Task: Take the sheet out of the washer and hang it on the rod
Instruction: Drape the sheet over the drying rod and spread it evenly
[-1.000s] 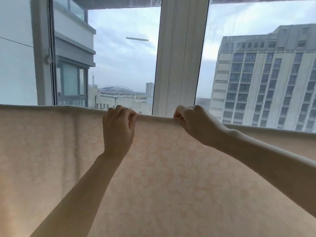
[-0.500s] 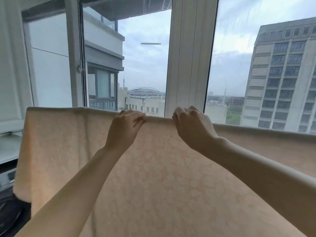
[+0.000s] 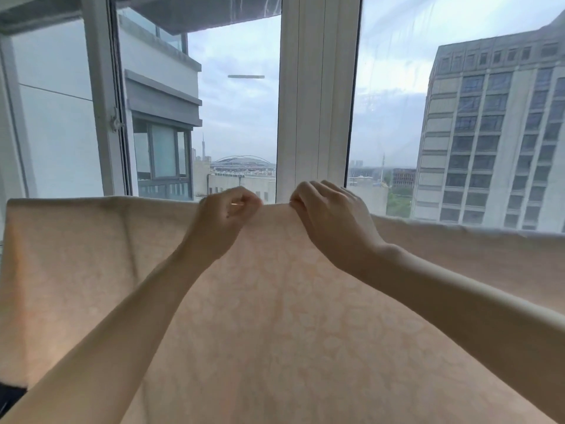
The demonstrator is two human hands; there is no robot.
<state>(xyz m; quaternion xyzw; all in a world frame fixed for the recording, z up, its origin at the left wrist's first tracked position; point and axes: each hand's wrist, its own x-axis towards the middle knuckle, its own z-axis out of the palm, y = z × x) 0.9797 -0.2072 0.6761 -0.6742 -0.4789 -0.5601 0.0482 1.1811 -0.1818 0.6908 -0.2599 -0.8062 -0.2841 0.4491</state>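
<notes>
the sheet (image 3: 275, 316), pale peach with a faint leaf-like pattern, hangs spread wide across the lower half of the view. its top fold runs as a nearly straight line from the far left to the right edge, dipping slightly toward the right. whatever bears that fold is hidden under the cloth. the sheet's left side edge shows, falling straight down near the left border of the view. on the right the cloth runs out of view.

both grips meet the top fold near its middle, close together but apart. the left grip (image 3: 227, 212) is closed on the sheet, its fingers curled into the palm and pinching the cloth at the fold. the right grip (image 3: 331, 218) is also closed on the sheet, its fingertips (image 3: 295, 203) hooked over the fold and nipping it, the back of the hand toward the camera. both bare forearms reach up from the bottom corners in front of the cloth.

behind the sheet stands a window. its broad white post (image 3: 318, 102) rises just behind the two grips, and a thinner frame (image 3: 101, 96) with a small latch (image 3: 115, 121) stands to the left. through the glass are a cloudy sky, a neighbouring grey-and-white block (image 3: 162, 96) on the left, a domed roof (image 3: 243, 162) far off in the middle, and a tall many-windowed building (image 3: 495, 133) on the right. a dark object (image 3: 10, 393) shows at the lower left corner, too little to tell what it is.
</notes>
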